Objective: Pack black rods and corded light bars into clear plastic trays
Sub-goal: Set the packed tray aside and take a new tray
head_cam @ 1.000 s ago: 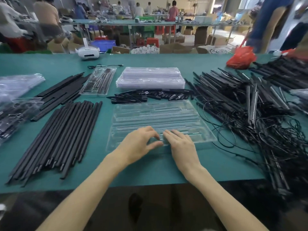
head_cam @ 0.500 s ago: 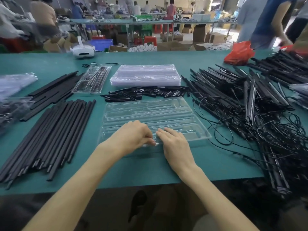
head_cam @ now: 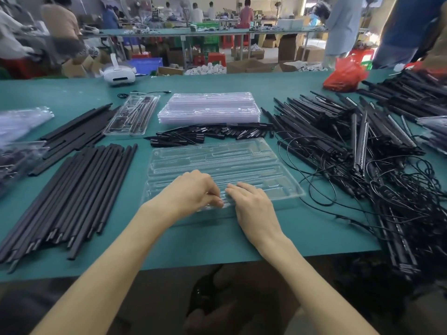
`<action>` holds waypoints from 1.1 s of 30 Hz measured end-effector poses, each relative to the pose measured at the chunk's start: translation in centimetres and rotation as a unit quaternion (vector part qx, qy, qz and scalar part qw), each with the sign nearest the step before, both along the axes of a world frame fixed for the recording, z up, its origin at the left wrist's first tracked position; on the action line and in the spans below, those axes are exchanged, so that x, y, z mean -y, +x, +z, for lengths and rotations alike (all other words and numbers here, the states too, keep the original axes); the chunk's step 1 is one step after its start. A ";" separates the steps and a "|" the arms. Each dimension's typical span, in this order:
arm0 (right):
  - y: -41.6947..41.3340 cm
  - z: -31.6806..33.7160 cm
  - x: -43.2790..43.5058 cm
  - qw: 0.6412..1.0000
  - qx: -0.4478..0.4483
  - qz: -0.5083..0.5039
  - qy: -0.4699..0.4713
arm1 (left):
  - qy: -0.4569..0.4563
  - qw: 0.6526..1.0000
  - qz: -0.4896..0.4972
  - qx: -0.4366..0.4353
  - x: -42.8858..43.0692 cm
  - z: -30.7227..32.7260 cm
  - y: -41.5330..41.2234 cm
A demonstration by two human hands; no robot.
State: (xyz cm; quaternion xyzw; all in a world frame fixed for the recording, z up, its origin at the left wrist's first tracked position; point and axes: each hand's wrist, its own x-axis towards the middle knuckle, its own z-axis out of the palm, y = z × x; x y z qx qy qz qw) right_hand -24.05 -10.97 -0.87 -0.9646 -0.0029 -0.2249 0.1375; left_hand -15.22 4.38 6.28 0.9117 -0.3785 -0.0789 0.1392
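Layout on the green bench, seen from its near edge.
An empty clear plastic tray lay midway along the near edge; long black rods lay left of it, a tangled heap of black corded light bars right of it, short black pieces just behind it, and a stack of clear plastic trays behind those.

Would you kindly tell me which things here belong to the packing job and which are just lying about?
Belonging to the job: clear tray, black rods, corded light bars, stack of empty trays.
Lying about: white headset, red bag.
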 end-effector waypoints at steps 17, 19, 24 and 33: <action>0.3 -0.5 -0.3 1.000 0.027 -0.005 -0.010 | 0.093 0.986 -0.062 0.126 -0.2 -1.0 -1.3; 0.2 -0.5 -0.3 0.999 0.036 -0.009 -0.016 | 0.090 0.981 -0.070 0.157 0.0 -1.5 -1.5; 0.1 -0.4 -0.2 0.998 0.058 -0.019 -0.029 | 0.031 0.990 -0.083 0.114 -1.1 -1.6 -0.7; 0.0 -0.3 -0.2 0.998 0.045 -0.014 -0.030 | 0.000 0.998 -0.038 0.053 -0.5 -0.9 -0.2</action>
